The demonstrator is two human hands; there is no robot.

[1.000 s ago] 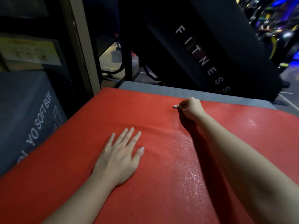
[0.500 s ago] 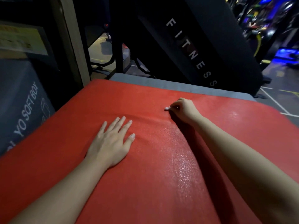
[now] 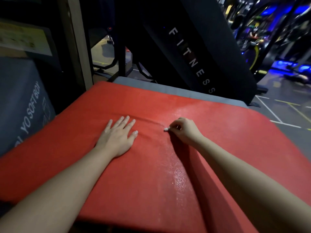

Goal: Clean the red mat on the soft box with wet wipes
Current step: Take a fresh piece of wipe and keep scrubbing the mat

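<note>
Pressing flat on red mat (image 3: pixel 227 148), left hand (image 3: pixel 117 138) open, fingers spread; right hand (image 3: pixel 184 132) curled tight around small white wet wipe (image 3: pixel 166 129), wipe touching mat; wet sheen beside right forearm

Two bare, sleeveless forearms (image 3: pixel 70 182)

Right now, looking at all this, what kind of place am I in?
Most likely a gym. A black slanted panel reads FITNESS, a grey padded box on the left is printed SOFT BOX, and what looks like exercise equipment stands under blue light beyond the red mat.
</note>
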